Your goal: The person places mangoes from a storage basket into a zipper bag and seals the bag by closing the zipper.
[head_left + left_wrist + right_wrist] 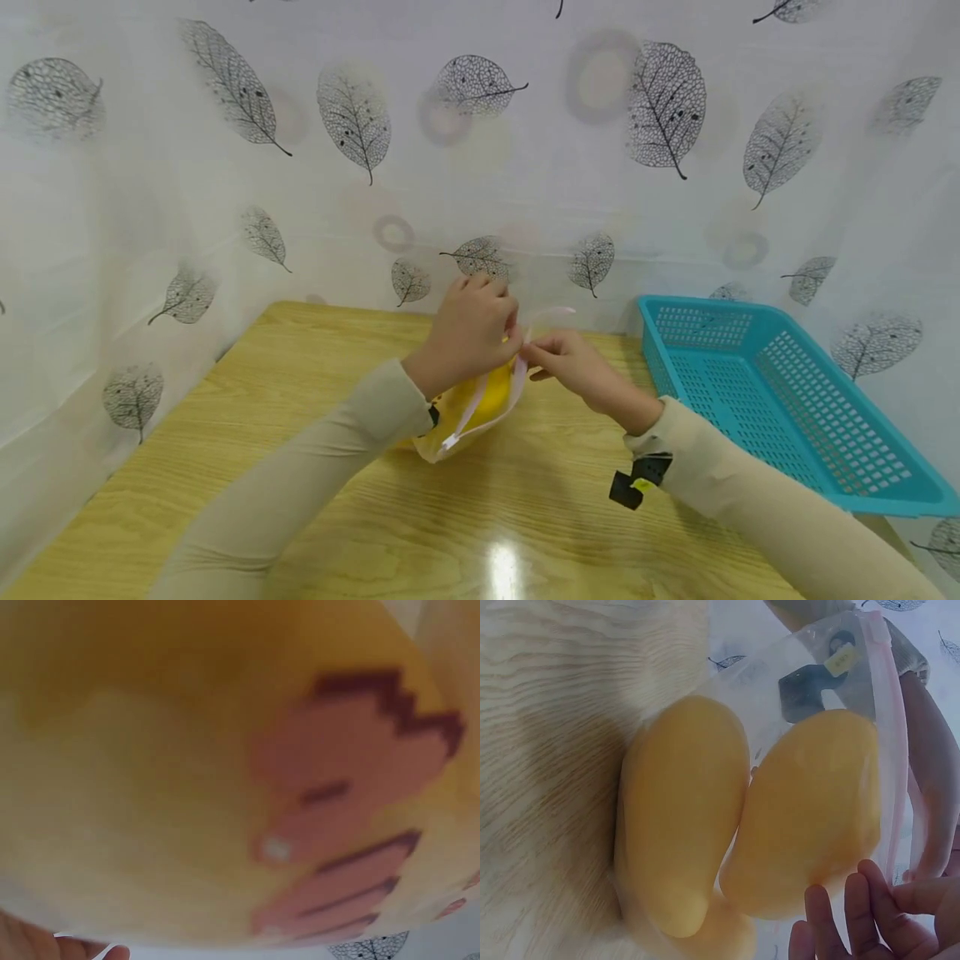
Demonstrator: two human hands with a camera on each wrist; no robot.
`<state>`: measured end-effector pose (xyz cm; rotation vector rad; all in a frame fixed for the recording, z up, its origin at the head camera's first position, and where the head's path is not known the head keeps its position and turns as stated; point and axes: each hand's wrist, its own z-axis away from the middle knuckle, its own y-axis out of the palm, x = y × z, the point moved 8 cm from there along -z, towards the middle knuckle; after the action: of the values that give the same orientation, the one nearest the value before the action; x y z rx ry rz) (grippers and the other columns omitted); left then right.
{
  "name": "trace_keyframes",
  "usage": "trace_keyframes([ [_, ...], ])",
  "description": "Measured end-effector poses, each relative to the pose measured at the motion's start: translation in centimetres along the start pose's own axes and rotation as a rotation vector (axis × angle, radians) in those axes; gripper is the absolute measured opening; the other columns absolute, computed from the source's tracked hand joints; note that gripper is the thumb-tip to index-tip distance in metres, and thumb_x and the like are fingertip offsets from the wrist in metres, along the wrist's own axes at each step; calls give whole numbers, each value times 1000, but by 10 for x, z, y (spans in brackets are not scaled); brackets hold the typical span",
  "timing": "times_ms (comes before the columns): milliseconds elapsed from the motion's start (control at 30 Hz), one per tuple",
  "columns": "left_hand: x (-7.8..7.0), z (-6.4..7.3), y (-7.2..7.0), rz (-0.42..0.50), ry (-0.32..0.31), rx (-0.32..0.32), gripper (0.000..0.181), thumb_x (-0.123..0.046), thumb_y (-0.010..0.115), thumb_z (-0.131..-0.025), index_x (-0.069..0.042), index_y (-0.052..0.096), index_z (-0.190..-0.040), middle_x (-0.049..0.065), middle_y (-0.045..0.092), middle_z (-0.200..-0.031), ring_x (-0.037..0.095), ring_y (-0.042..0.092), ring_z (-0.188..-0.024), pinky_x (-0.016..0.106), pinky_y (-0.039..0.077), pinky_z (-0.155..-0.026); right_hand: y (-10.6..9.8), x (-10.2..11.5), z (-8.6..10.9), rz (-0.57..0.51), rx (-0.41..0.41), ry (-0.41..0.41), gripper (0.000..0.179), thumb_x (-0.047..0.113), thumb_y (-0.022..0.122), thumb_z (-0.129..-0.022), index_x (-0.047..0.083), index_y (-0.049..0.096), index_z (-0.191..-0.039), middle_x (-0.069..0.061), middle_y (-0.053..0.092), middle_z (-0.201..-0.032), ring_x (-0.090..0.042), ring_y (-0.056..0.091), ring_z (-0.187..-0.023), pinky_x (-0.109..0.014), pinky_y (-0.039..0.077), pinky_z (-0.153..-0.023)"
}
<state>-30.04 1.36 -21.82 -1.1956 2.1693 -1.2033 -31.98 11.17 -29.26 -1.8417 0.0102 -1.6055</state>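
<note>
A clear zip bag (431, 448) with a pink zip strip stands on the table, its two strips apart between the white slider (451, 442) and the hands. Inside are yellow mangoes (493, 395); the right wrist view shows one mango (686, 814) beside another mango (810, 817), with part of a third below. My left hand (471, 329) reaches over the bag and grips its rim near the far end, fingers curled. Opposite it, my right hand (573, 367) pinches the pink strip (889, 742) between thumb and forefinger. Pink printed shapes (337, 765) show close up in the left wrist view.
A turquoise plastic basket (757, 492) with slotted walls stands to the right. The wooden table (337, 542) meets a pale curtain (525, 192) with leaf prints at the back. Another part of the curtain hangs on the left.
</note>
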Motion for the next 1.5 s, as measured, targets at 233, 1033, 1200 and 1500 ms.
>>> trace_keyframes([
  [233, 9, 7, 6, 128, -5, 89, 16, -29, 57, -85, -17, 65, -77, -3, 56, -76, 18, 49, -79, 34, 39, -79, -1, -4, -1, -16, -30, 32, 36, 18, 43, -99, -10, 64, -107, -19, 66, -109, -12, 61, -93, -37, 52, -88],
  [1033, -23, 40, 15, 32, 136, 227, 23, -38, 59, -79, -21, 57, -63, -5, 56, -75, 18, 53, -80, 38, 41, -85, 2, -13, 6, -5, -68, 67, 32, 16, 48, -96, -9, 68, -90, -6, 70, -88, -5, 60, -80, -31, 52, -78],
  [1200, -23, 43, 20, 58, 134, 260, 28, -45, 59, -83, -22, 64, -69, -5, 55, -78, 17, 53, -80, 39, 41, -86, 2, -12, 7, -26, -82, 53, 33, 17, 47, -97, -5, 70, -88, -8, 71, -90, -8, 61, -83, -33, 51, -77],
  [1500, -25, 49, 25, -12, 147, 277, 17, -31, 56, -75, -21, 50, -63, -3, 58, -82, 20, 52, -84, 40, 40, -90, 7, -12, 8, 54, -17, 11, 32, 20, 47, -97, -2, 69, -91, -12, 69, -94, -18, 63, -88, -32, 51, -76],
])
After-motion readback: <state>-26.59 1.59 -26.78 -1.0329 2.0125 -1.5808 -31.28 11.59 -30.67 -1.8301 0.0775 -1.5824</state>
